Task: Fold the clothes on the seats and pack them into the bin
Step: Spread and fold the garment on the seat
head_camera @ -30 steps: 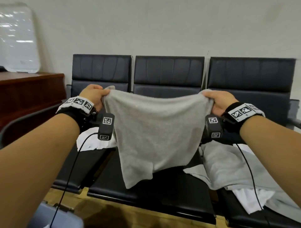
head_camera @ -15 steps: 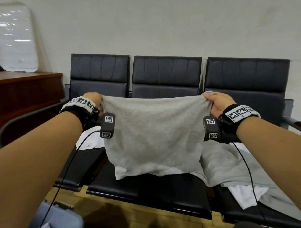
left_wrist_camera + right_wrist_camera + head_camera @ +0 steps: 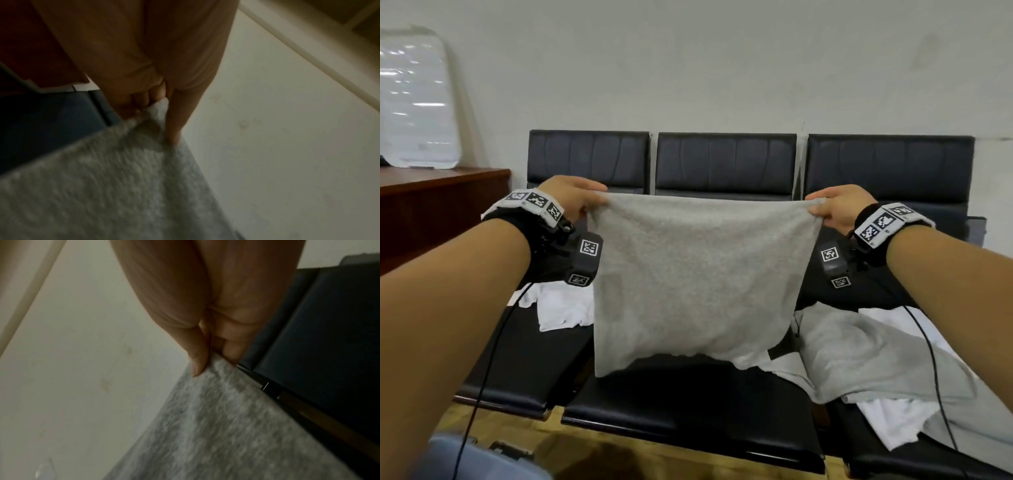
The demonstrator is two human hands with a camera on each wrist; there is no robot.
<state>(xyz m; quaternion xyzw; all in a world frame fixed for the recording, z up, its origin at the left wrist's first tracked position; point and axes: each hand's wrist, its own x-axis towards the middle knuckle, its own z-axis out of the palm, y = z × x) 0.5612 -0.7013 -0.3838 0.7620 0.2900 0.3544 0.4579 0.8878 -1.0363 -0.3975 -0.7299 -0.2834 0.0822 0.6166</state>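
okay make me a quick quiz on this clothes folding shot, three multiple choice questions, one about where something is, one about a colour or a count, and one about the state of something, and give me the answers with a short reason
1. Where does the white garment nearest the left hand lie?
A. on the left seat
B. on the wooden cabinet
C. on the floor

2. How many black seat backs stand in the row against the wall?
A. two
B. three
C. five

3. How is the grey garment held?
A. crumpled in one fist
B. lying flat on the seat, untouched
C. stretched between both hands by its top corners

Answers:
1 A, the head view shows it on the left seat below the left wrist.
2 B, three backs side by side.
3 C, the left hand and right hand each pinch a top corner, and the cloth hangs over the middle seat.
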